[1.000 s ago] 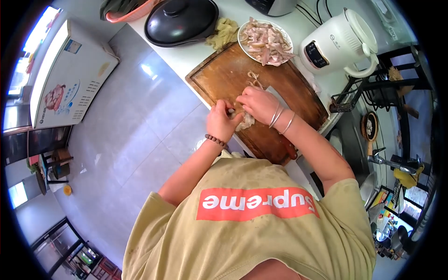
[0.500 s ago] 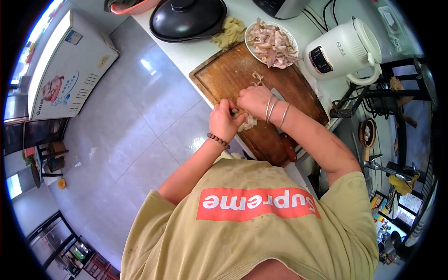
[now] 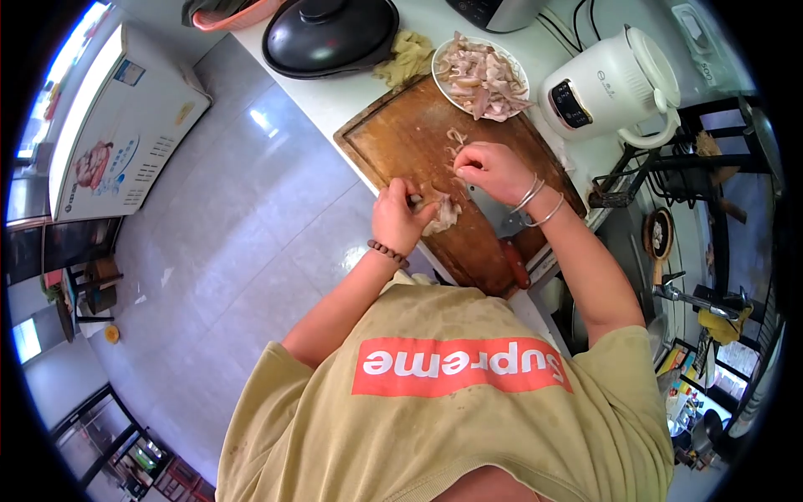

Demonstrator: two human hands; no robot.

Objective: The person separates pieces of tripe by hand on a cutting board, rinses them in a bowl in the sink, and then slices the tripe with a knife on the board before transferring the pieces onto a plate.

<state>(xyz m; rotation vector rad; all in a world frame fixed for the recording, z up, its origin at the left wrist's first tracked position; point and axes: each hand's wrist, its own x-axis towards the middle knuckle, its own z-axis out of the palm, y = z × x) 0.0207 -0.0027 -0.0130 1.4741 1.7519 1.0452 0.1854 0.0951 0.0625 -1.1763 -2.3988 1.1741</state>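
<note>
Left hand: fingers closed on meat, over board. Right hand: fingers narrow, near scraps; can't tell if holding.

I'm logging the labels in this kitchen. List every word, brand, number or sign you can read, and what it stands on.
"Supreme", upside down: shirt.
"500", sideways, faint: clear plastic package.
Too small or blurred to read: markings on the white freezer, white kettle and countertop appliance.
</note>
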